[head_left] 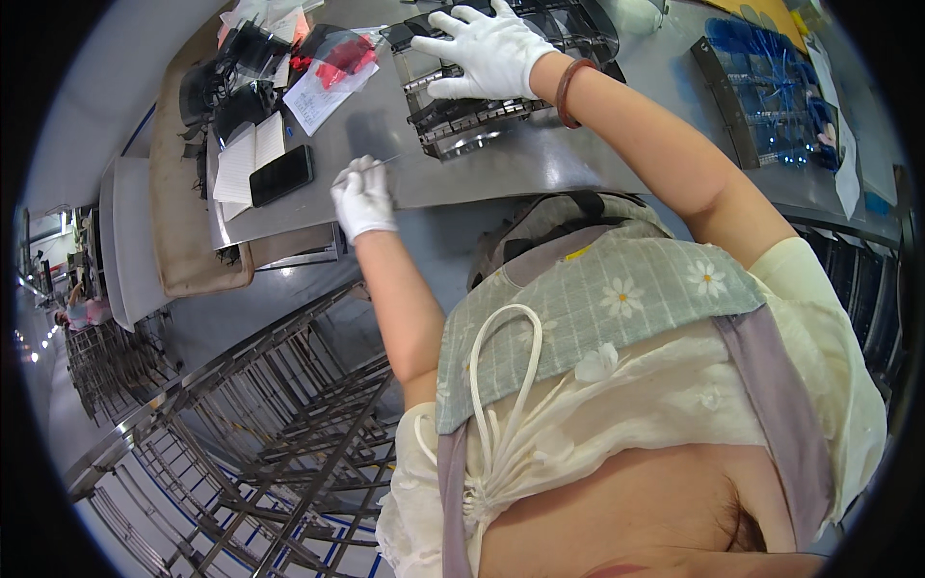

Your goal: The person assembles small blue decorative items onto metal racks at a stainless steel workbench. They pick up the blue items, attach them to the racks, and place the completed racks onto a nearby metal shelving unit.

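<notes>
Now the right hand, in a white glove, lies spread flat on top of the dark slotted rack at the far side of the grey metal table, fingers open and pressing rather than gripping. The left hand, gloved too, is closed in a pinch around a thin metal pick, held just off the near-left corner of that rack. It looks like the rack is being steadied while the tool is brought in; the next move would call for a fine, careful aim into 1 of the narrow slots. What sits in those slots I cannot tell. Far right, a blue slotted tray holds rows of small blue pieces. To the left lie a black phone, an open notebook and a clear bag with red parts.
</notes>
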A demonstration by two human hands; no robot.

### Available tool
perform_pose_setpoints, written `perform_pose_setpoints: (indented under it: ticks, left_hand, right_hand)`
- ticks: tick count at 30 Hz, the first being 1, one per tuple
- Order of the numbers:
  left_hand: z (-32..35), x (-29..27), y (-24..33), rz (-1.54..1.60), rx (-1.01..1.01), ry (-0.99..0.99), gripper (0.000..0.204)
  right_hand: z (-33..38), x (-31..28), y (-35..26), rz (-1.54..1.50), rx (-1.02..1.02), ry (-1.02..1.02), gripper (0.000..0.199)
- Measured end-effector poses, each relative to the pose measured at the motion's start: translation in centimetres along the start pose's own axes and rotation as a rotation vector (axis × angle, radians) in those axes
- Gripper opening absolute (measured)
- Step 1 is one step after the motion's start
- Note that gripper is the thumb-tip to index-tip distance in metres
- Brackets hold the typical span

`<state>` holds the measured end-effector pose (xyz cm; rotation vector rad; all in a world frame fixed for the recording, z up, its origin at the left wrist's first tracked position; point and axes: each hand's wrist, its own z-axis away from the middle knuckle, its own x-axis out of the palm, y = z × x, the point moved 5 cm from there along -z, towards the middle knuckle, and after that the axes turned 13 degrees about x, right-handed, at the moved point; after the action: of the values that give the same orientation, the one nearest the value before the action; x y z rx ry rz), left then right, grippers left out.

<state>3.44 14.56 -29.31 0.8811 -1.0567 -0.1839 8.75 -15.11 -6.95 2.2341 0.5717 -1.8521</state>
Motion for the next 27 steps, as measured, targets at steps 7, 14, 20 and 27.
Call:
perform_pose_setpoints:
  ticks: [7, 14, 20, 27]
  left_hand:
    - [5.3, 4.6, -6.0, -0.188, -0.068, -0.094, 0.011]
    - [4.6, 2.3, 2.0, -0.827, -0.323, -0.294, 0.048]
    - [-1.0, 1.8, 3.9, -1.095, -0.054, -0.182, 0.05]
    - [2.0, 2.9, 4.6, -1.409, 0.478, -0.577, 0.039]
  right_hand:
    - [-0.1, 0.8, 0.1, -0.013, 0.004, -0.01, 0.074]
    - [0.5, -3.5, 7.2, 0.059, 0.172, 0.101, 0.079]
    - [3.2, -1.3, 13.0, 0.031, 0.366, -0.132, 0.083]
    - [3.6, -2.3, 12.9, 0.047, 0.306, -0.109, 0.091]
